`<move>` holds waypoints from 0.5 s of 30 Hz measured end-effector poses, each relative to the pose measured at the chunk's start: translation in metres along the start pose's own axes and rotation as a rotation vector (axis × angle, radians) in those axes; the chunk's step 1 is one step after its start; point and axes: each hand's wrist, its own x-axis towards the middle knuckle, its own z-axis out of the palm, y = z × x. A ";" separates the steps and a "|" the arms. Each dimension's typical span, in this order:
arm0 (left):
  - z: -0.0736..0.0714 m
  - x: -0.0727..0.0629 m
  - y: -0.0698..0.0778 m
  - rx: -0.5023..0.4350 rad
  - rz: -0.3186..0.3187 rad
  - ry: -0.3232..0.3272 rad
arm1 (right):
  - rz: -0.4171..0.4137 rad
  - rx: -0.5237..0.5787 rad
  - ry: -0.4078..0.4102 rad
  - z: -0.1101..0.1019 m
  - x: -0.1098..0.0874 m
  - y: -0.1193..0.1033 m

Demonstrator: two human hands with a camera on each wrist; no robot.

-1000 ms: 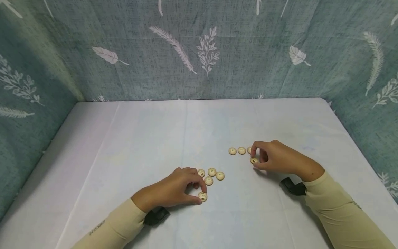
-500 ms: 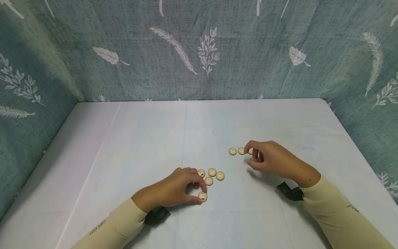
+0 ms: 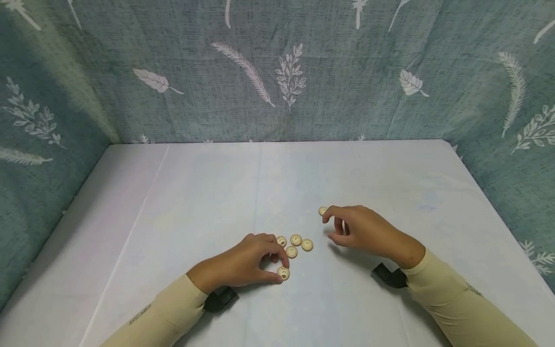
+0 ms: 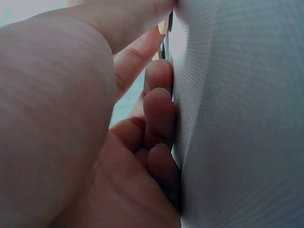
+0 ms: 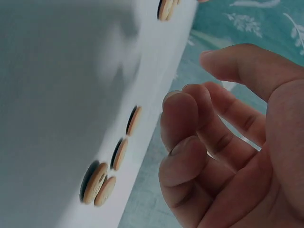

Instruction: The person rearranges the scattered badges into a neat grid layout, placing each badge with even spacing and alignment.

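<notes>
My left hand rests low on the white cloth. Its thumb and index finger pinch a small, round, tan disc printed with an open-mouthed face. Just beyond those fingers lie several similar discs. My right hand hovers with fingers loosely bent and nothing between them. At its index fingertip in the head view shows one more disc; the hand hides the others there. The right wrist view shows them as a line of discs, two side by side at the near end.
A white cloth covers the table. Green curtains with white leaf prints hang at the back and both sides. Each wrist wears a black camera strap, such as the dark band by the right sleeve.
My right hand has let go of a face disc at the right of the row and moved left, thumb and index parted. The left hand keeps its pinch in place.
</notes>
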 end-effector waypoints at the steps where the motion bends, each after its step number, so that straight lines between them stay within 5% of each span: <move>1: 0.000 0.000 0.000 0.002 0.000 0.000 | -0.004 -0.002 -0.002 0.001 0.001 -0.001; 15: -0.001 0.000 -0.001 -0.003 0.022 0.007 | -0.008 -0.030 -0.059 0.015 0.012 -0.019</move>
